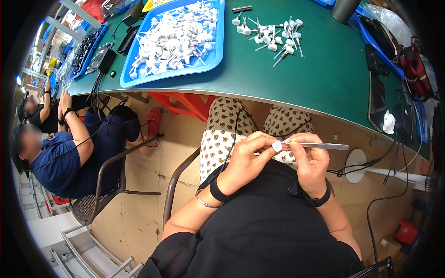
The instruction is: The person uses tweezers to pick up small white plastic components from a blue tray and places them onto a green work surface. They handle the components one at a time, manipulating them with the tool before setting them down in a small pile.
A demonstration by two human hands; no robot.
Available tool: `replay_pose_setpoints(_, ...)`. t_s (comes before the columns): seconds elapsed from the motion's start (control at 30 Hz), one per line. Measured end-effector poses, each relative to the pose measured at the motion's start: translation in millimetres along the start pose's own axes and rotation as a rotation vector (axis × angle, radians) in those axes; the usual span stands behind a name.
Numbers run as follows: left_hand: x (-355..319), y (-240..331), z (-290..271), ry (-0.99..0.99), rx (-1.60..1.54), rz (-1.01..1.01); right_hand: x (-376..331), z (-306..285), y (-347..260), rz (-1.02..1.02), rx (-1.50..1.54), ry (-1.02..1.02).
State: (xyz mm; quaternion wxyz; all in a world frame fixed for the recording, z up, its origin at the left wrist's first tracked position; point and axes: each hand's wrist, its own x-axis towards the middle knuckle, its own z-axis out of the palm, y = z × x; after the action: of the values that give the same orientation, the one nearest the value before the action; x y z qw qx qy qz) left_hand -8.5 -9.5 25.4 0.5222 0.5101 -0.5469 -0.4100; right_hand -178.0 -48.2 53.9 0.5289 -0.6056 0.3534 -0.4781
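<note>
One small white cap [276, 146] pinched in left hand [248, 157] over the lap, right hand [311, 162] closed on metal tweezers [320, 146] touching it. Roughly a dozen white pieces [273, 34] loose on green table [324, 78]; far more heaped in blue tray [139, 78], seemingly unworked.

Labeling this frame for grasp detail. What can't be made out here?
- Head view: the white part between both hands is too small to show its shape; fingers of the left hand cover its underside.
- The tweezers: their tip is hidden at the part; the right hand covers the grip.
- The tray: its far end is cut off by the top edge, and its white pieces are too small to count.
</note>
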Motion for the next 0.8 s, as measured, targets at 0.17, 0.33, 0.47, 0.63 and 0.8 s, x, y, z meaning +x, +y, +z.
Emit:
replay_pose_setpoints(0.17, -0.8, -2.0, 0.1, 0.008, 0.023, 0.033, -0.3, -0.5, 1.3, -0.059, -0.129, -0.016)
replay_pose_setpoints(0.33, -2.7, -5.7, 2.1, 0.032, 0.033, 0.109, 6.8, -6.1, -5.0, -0.225, -0.385, -0.144)
replay_pose_setpoints(0.47, -4.8, -9.4, 1.2, 0.013, 0.038, 0.105, 4.8, -10.3, -5.9, -0.147, -0.393, -0.188)
replay_pose_setpoints(0.63, -1.6, -7.3, 1.8, -0.014, -0.025, 0.016, -5.7, -1.7, 3.7, -0.037, 0.008, -0.009)
replay_pose_setpoints(0.8, -3.5, -9.5, 1.7, -0.016, -0.002, 0.012, -3.5, -3.5, 5.4, -0.118, -0.095, -0.058)
